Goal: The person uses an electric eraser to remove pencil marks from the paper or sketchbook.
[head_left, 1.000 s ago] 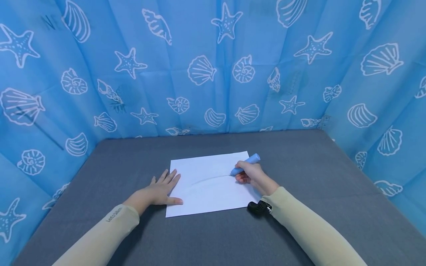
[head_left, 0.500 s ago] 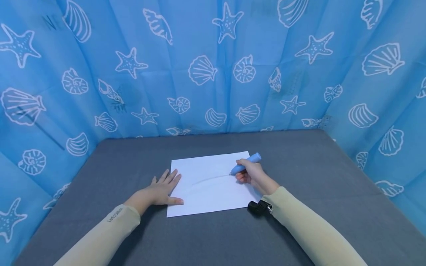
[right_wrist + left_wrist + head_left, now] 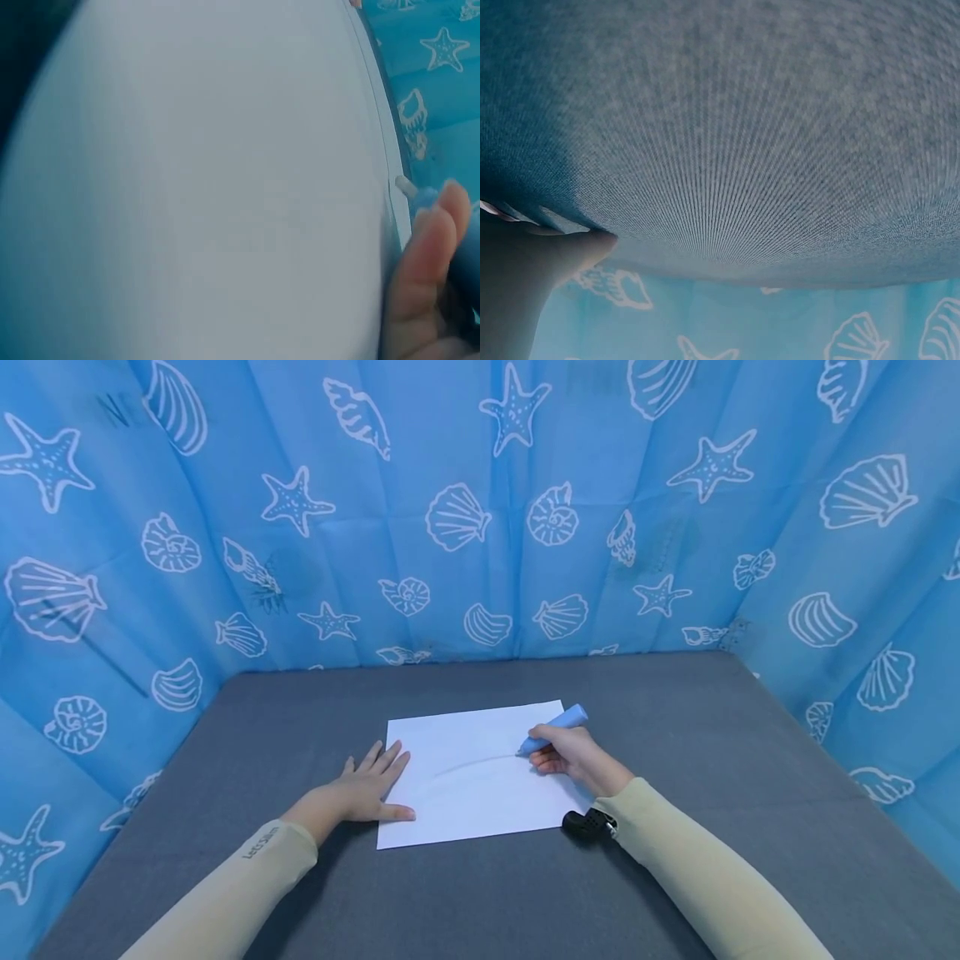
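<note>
A white sheet of paper (image 3: pixel 465 810) lies on the grey tabletop, with one thin, faint grey curved line (image 3: pixel 472 764) across its middle. My left hand (image 3: pixel 362 789) rests on the paper's left edge, fingers spread and straight. Between the thumb and fingers of my right hand (image 3: pixel 570 756) is a thick light-blue marker (image 3: pixel 567 718). The marker leans back to the right, its tip at the right end of the line. In the right wrist view, the pale tip of the marker (image 3: pixel 406 186) sticks out past the fingertips (image 3: pixel 435 240).
Grey cloth (image 3: pixel 465 902) covers the table around the paper. A blue curtain (image 3: pixel 450 577) printed with white shells and starfish hangs behind and along both sides. A black wrist device (image 3: pixel 587 824) sits under the right cuff, near the paper's lower right corner.
The whole scene shifts very slightly in the head view. Both hands, the marker and the line stand nearly as before, the marker's tip still at the line's right end.
</note>
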Motion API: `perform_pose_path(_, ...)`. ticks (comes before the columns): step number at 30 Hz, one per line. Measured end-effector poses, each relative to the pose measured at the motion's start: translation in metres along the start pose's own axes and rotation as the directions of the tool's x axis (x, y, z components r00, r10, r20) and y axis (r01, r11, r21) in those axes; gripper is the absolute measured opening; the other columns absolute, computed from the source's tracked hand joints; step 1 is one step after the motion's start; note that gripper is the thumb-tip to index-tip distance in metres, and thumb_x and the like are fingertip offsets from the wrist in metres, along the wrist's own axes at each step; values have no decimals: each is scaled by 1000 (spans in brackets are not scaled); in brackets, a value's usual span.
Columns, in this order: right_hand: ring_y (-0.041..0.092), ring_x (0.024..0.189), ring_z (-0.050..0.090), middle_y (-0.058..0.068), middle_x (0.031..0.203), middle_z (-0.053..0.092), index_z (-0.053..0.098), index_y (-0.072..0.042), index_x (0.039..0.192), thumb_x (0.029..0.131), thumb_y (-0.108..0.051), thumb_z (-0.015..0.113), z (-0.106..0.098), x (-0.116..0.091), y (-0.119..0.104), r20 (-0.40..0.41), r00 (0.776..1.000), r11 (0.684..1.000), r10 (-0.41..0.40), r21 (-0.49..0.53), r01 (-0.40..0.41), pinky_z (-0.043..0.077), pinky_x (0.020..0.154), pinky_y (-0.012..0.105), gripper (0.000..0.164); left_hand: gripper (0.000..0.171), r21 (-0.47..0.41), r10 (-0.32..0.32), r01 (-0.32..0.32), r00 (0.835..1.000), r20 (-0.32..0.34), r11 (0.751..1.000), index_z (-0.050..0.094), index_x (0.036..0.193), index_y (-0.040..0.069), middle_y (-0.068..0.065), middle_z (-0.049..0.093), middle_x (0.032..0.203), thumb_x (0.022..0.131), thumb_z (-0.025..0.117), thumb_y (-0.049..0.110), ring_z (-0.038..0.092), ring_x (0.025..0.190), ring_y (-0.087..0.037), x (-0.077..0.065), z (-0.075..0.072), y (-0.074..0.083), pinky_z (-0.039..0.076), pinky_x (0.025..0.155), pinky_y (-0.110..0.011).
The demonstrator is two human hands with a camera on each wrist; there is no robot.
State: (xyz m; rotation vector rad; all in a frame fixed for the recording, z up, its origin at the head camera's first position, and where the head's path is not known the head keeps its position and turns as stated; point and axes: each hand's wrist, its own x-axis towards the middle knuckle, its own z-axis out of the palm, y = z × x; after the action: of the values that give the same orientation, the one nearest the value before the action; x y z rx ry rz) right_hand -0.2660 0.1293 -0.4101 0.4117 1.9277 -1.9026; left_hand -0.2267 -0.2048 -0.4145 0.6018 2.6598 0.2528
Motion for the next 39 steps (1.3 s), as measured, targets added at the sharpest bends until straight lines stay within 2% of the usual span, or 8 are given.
perform_pose_path(5, 9, 49, 53, 6, 60, 58, 63, 5, 87, 92, -16, 60, 7, 1, 2, -57, 998, 999, -29, -30, 27, 49, 51, 22, 22, 107, -8, 3, -3, 1000, 12, 1000, 12, 156, 6, -16, 0, 162, 83, 55, 72, -7, 145, -44, 0, -1, 0, 1, 106, -71)
perform_pose_path(11, 10, 49, 53, 5, 59, 58, 64, 5, 85, 91, -17, 60, 9, 0, 4, -62, 997, 998, -41, -47, 38, 48, 51, 22, 23, 106, -4, -6, 6, 1000, 12, 1000, 13, 156, 7, -16, 1, 162, 83, 56, 71, -5, 145, -44, 0, -1, 0, 3, 106, -71)
perform_pose_path(16, 10, 48, 53, 5, 57, 58, 64, 4, 82, 91, -16, 60, 6, 0, 4, -98, 994, 998, -44, -37, 40, 48, 49, 23, 22, 106, 0, -3, 3, 1000, 8, 1000, 13, 156, 7, -15, 1, 162, 83, 56, 71, -5, 145, -43, 1, 0, 0, 3, 106, -71)
perform_pose_path(22, 9, 49, 53, 4, 59, 57, 64, 4, 83, 92, -18, 60, 11, 1, 3, -67, 997, 998, -48, -54, 44, 48, 51, 22, 24, 106, 4, -7, 7, 1000, 6, 1000, 13, 156, 8, -15, 2, 162, 83, 56, 71, -5, 145, -43, 0, -1, 0, 3, 106, -71)
perform_pose_path(29, 10, 48, 53, 4, 57, 57, 64, 4, 82, 91, -17, 60, 8, 0, 2, -106, 993, 998, -50, -45, 46, 48, 49, 22, 23, 106, 5, -8, 8, 1000, -2, 1000, 14, 156, 7, -15, 3, 162, 83, 56, 71, -4, 145, -44, 0, 0, 0, 4, 106, -71)
perform_pose_path(34, 10, 49, 53, 4, 60, 58, 64, 4, 86, 93, -20, 60, 10, 1, 2, -73, 997, 999, -37, -30, 35, 49, 51, 22, 25, 106, 5, -3, 3, 1000, 0, 1000, 13, 156, 6, -16, 2, 162, 83, 55, 72, -5, 145, -44, -1, -1, 0, 3, 106, -71)
perform_pose_path(39, 9, 51, 56, 5, 63, 60, 64, 5, 91, 96, -25, 61, 3, 0, 1, 8, 1000, 1000, -5, 22, 4, 51, 53, 23, 31, 107, -4, 7, -7, 1000, -4, 1000, 14, 156, 6, -16, 3, 162, 83, 56, 72, -5, 145, -44, -1, -1, 0, 2, 106, -71)
